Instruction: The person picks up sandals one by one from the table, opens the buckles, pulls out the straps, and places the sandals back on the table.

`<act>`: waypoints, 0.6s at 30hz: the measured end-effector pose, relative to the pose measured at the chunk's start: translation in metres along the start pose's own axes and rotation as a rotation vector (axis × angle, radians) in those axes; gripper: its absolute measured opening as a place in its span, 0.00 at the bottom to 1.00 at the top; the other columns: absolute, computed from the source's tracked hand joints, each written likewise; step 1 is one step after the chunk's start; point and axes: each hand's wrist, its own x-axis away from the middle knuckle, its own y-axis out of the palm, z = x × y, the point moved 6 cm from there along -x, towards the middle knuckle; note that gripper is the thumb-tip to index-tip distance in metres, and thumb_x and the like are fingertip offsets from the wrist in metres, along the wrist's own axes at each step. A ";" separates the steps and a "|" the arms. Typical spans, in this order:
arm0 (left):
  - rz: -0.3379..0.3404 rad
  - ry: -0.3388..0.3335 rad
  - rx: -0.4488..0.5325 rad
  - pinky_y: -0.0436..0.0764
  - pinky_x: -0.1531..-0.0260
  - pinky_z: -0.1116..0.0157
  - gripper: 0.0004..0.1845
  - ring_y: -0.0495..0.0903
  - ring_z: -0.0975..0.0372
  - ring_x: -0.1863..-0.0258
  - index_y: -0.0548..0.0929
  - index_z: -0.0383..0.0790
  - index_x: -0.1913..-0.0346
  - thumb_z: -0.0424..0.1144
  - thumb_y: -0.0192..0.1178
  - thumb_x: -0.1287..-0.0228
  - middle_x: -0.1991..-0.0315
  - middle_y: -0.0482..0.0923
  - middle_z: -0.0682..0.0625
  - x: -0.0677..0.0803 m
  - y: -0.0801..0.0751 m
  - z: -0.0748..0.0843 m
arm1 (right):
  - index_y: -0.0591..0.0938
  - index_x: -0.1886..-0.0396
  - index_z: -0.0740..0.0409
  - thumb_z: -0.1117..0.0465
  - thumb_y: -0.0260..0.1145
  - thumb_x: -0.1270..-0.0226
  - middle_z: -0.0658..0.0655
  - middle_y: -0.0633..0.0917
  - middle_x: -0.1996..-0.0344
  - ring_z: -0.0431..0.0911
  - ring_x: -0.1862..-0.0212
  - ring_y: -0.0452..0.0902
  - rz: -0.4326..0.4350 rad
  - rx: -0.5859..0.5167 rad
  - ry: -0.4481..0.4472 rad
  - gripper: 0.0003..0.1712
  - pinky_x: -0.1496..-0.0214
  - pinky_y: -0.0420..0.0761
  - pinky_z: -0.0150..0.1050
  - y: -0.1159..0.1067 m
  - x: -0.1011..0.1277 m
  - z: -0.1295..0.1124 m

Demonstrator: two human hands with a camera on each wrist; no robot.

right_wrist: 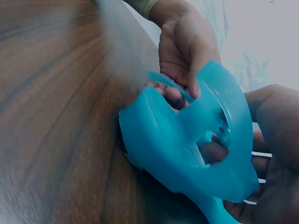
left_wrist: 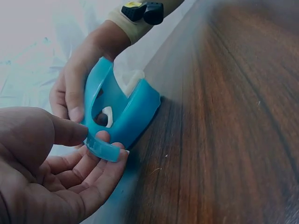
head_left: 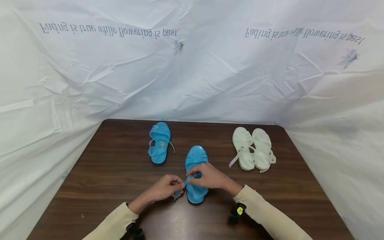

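A blue jelly sandal (head_left: 196, 155) lies on the table between the two hands, its toe pointing away from me. My left hand (head_left: 168, 188) is at its left side. In the left wrist view, that hand pinches the free end of the ankle strap (left_wrist: 105, 150) between thumb and fingers. My right hand (head_left: 209, 176) reaches over the sandal from the right and pinches the strap near the buckle. In the right wrist view, fingers (right_wrist: 215, 152) show through the opening of the blue heel band (right_wrist: 240, 126); the buckle is partly hidden.
Another blue sandal (head_left: 160, 150) lies further back to the left, its strap loose. Two white sandals (head_left: 242, 136) sit side by side at the back right. A white sheet (head_left: 192, 83) hangs behind the dark wooden table (head_left: 120, 150).
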 end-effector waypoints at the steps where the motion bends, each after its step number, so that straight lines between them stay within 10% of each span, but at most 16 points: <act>1: -0.001 0.008 -0.015 0.83 0.69 0.65 0.12 0.84 0.59 0.67 0.85 0.32 0.55 0.39 0.58 0.23 0.66 0.86 0.45 0.000 -0.001 0.000 | 0.89 0.49 0.55 0.51 0.69 0.28 0.45 0.89 0.55 0.33 0.57 0.82 -0.016 -0.005 -0.001 0.16 0.56 0.82 0.32 0.000 0.000 0.001; 10: 0.037 0.032 -0.087 0.77 0.76 0.67 0.10 0.79 0.60 0.72 0.87 0.38 0.57 0.40 0.59 0.23 0.69 0.84 0.45 -0.004 -0.004 -0.003 | 0.88 0.48 0.51 0.47 0.69 0.28 0.43 0.88 0.53 0.34 0.50 0.82 -0.121 -0.006 -0.042 0.17 0.48 0.82 0.33 -0.004 0.001 0.007; 18: 0.134 0.057 -0.043 0.77 0.70 0.67 0.11 0.78 0.62 0.70 0.89 0.38 0.57 0.43 0.63 0.26 0.68 0.84 0.49 -0.006 -0.002 -0.008 | 0.87 0.48 0.52 0.48 0.65 0.25 0.41 0.87 0.57 0.31 0.57 0.81 -0.049 0.029 -0.102 0.16 0.53 0.82 0.31 0.003 0.005 0.007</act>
